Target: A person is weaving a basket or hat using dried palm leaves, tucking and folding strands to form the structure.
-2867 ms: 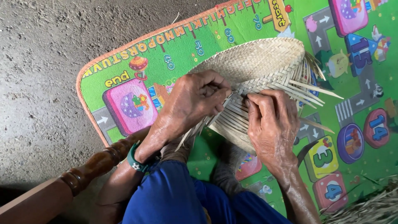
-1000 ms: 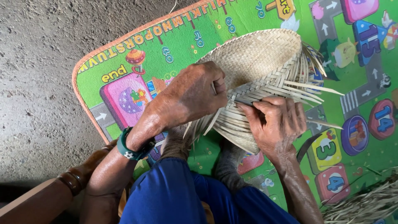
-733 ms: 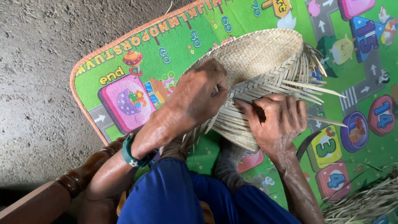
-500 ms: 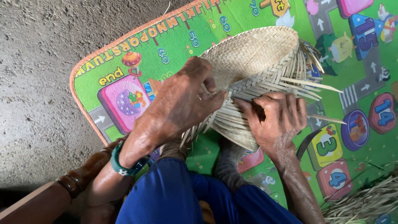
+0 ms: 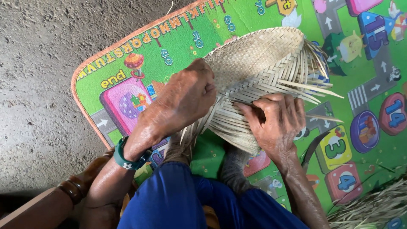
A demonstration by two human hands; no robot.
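A half-woven basket of pale palm strips [image 5: 258, 55] rests on a bright green play mat [image 5: 190, 29], its loose strip ends fanning to the right and down. My left hand [image 5: 186, 99] presses on the woven edge at the left, fingers curled over the strips. My right hand [image 5: 275, 121] grips a bundle of loose strips at the basket's lower right. A green band sits on my left wrist [image 5: 127, 154]. My blue-clad knees [image 5: 178, 199] are below the basket.
Bare grey concrete floor [image 5: 42, 85] lies left of the mat. A brown turned wooden piece [image 5: 72, 188] sits at lower left. A heap of loose dry palm strips [image 5: 373, 208] lies at lower right.
The view has shifted slightly. My left hand has slid a little along the woven edge, and my right hand keeps working the loose strips in the same spot.
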